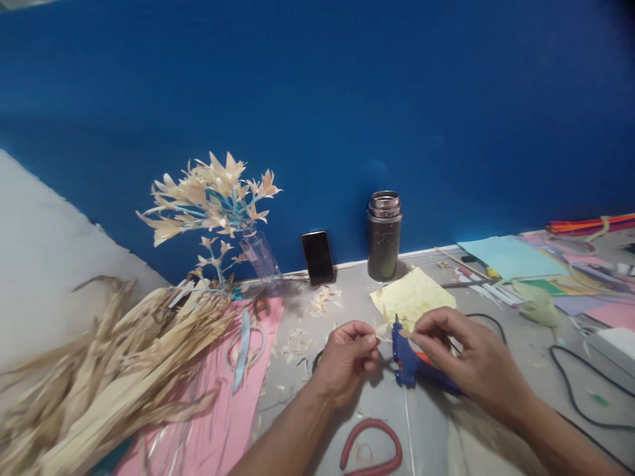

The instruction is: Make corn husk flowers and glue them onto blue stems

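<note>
So the left hand [344, 360] has its thumb and index finger pinched together on a small pale husk piece [381, 332], and the right hand [471, 360] pinches a tiny tan petal [405, 333] at its fingertips. Both bits are up over the table [327, 436], one on each side of the blue glue gun [404, 360], just in front of the yellow paper [414, 294]. They look like the same stuff as the dried corn husks [133, 370] piled on the left, so I'd guess next to no weight, papery, kinda springy, and easy to split along the grain. Not slippery, I reckon, but a hard squeeze could crease them. Best grip imo is a light fingertip pinch: the pale one low at its narrow end, the petal by one edge, with skin kept clear of the gun's nozzle in case it's hot.
</note>
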The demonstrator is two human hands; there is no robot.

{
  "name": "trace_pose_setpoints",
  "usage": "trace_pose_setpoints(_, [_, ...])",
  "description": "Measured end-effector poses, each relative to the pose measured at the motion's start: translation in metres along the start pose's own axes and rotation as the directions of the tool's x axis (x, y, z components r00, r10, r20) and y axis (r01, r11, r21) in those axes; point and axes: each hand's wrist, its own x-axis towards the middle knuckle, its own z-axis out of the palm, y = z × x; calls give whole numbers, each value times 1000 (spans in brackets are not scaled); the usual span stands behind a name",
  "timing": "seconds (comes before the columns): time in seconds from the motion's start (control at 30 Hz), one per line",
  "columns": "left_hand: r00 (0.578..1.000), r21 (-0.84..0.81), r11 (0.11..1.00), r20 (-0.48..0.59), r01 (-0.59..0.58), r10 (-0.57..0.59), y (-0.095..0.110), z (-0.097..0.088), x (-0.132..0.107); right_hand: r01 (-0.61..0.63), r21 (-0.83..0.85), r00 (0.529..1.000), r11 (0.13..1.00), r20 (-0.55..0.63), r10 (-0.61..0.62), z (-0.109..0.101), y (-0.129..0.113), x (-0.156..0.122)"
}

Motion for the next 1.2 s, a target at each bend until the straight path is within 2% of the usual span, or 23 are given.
trace_pose_setpoints(0.2, [1000, -37, 999, 1, 7, -7, 0, 0, 1, 12, -63, 1000, 998, 5, -12, 4, 5, 1])
trace_pose_setpoints(0.5, [999, 48, 998, 25, -42, 41, -3, -2, 2, -3, -38, 1000, 999, 2, 3, 0, -2, 1])
trace_pose_setpoints(0.63, [994, 156, 982, 26, -104, 102, -2, 0, 1, -38, -24, 999, 999, 37, 39, -1, -3, 1])
trace_pose_setpoints(0.8, [981, 356, 916, -2, -183, 196, 2, 3, 0, -123, 39, 989, 992, 93, 119, -2, 2, 1])
trace_pose_setpoints(0.97, [957, 540, 807, -15, -237, 291, 2, 6, -3, -191, 79, 970, 978, 171, 175, -1, 6, 1])
trace_pose_setpoints(1.07, [950, 621, 747, -17, -235, 313, 0, 8, -6, -167, 14, 956, 986, 247, 158, 1, 6, 0])
trace_pose_setpoints(1.2, [946, 677, 695, 9, -243, 323, -4, 9, -8, -70, -116, 941, 991, 323, 104, 4, 5, 0])
